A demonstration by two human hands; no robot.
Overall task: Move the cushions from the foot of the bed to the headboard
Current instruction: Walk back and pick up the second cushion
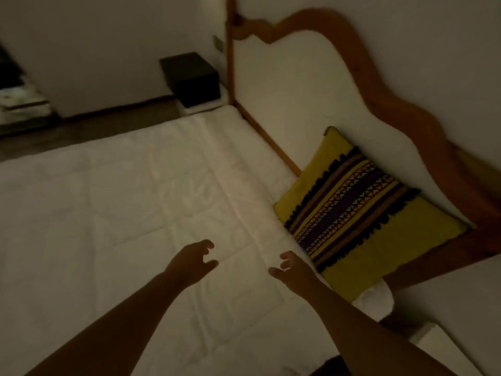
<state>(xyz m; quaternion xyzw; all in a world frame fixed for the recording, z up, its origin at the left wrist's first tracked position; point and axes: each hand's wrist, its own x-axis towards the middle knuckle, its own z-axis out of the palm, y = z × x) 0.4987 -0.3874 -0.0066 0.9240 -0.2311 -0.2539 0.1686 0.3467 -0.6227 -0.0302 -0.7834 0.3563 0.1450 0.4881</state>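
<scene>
One yellow cushion (371,213), dark patterned stripes, leans against headboard (406,109).

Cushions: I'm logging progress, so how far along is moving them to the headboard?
Done: one yellow patterned cushion leans against the headboard. In hand: nothing; the left hand and right hand hover open above the white quilt. Left: no other cushion shows here, so I can't tell.
</scene>
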